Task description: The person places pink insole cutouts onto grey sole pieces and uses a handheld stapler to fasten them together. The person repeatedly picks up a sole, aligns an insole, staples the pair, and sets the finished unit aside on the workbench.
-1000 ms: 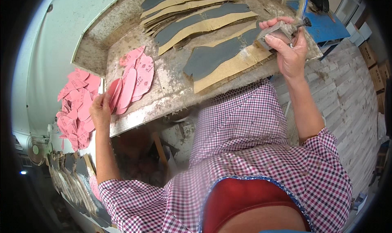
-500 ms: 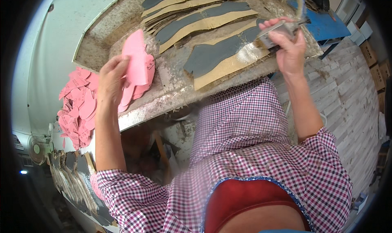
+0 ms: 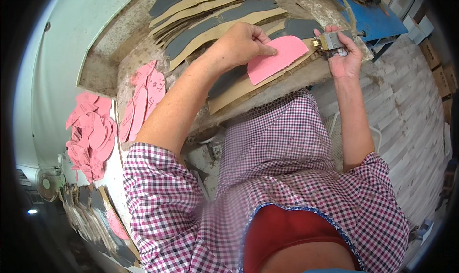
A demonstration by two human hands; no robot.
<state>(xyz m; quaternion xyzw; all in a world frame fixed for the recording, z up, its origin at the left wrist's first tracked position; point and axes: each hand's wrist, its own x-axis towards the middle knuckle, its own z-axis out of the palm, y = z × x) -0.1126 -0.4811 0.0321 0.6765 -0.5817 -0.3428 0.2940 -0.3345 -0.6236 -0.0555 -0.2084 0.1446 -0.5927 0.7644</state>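
Note:
My left hand (image 3: 244, 44) reaches across the bench and pinches a flat pink half-oval piece (image 3: 282, 57) between thumb and fingers. It hovers over a sheet with a dark grey shape and tan border (image 3: 234, 97), partly hidden by my hand and the piece. In my right hand (image 3: 346, 60) is a metal spray gun (image 3: 331, 41) with a brass nozzle and a hose, close to the sheet's right end. Behind lie stacked grey-and-tan sheets (image 3: 220, 22). Several loose pink pieces (image 3: 155, 86) rest on the bench, left of my forearm.
A larger heap of pink pieces (image 3: 91, 134) lies at the left. More stacked grey sheets (image 3: 93, 215) stand at the lower left near a fan (image 3: 48, 184). The grimy bench has a raised rim (image 3: 98, 77). A blue table (image 3: 375, 22) stands at the back right.
My left hand has moved right from the loose pink pieces, carrying one over the grey-and-tan sheet. My right hand still holds the spray gun, now turned with its nozzle toward the left.

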